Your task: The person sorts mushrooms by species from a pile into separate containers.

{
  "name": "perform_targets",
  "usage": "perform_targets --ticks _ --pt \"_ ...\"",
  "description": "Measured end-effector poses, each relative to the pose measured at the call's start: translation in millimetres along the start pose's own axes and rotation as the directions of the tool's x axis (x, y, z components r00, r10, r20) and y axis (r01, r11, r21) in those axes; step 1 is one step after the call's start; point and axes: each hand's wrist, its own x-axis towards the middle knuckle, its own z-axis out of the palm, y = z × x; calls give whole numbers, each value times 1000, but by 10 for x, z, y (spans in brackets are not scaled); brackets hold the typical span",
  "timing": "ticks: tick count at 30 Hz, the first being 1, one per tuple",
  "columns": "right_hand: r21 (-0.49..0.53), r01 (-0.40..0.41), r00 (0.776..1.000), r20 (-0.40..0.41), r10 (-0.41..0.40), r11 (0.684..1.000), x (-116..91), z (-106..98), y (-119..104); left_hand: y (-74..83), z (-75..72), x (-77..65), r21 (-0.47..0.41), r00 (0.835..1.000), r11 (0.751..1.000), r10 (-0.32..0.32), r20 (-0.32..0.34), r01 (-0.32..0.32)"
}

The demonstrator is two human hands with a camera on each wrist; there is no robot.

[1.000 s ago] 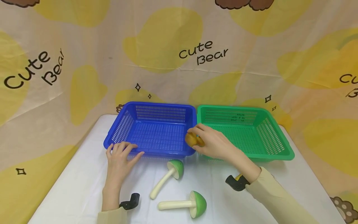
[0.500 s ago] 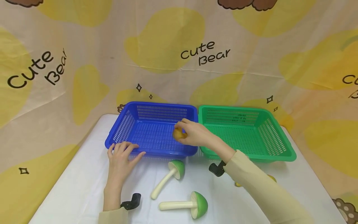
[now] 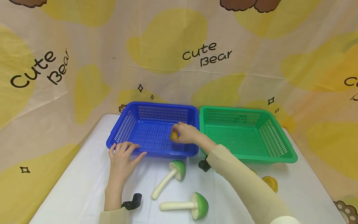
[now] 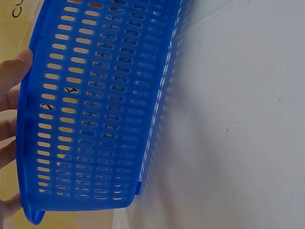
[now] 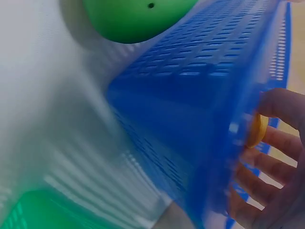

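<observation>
Head view: the right hand pinches a brown object over the right part of the blue basket; the left hand, fingers spread, grips its near rim at left. Green-capped mushrooms lie nearer on the tabletop.

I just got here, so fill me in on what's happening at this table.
A person's right hand holds a small brown item over the right side of the blue basket, while the left hand holds that basket's near rim. The green basket stands to the right. One green-capped mushroom and a second one lie on the white tabletop in front. Another brown piece shows there, partly hidden by the right sleeve.
</observation>
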Motion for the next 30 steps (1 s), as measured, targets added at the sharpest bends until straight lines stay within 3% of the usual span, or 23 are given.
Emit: perform_targets --ticks 9,19,30 --pt "-9 -73 997 36 73 997 128 183 54 -4 -3 1 2 1000 1000 1 -2 -1" --pt "-23 -114 993 20 114 993 110 200 62 6 -4 -2 -2 1000 1000 -7 6 7" --pt "55 8 994 -108 -2 998 -178 80 103 24 -21 -1 4 1000 1000 -9 9 9"
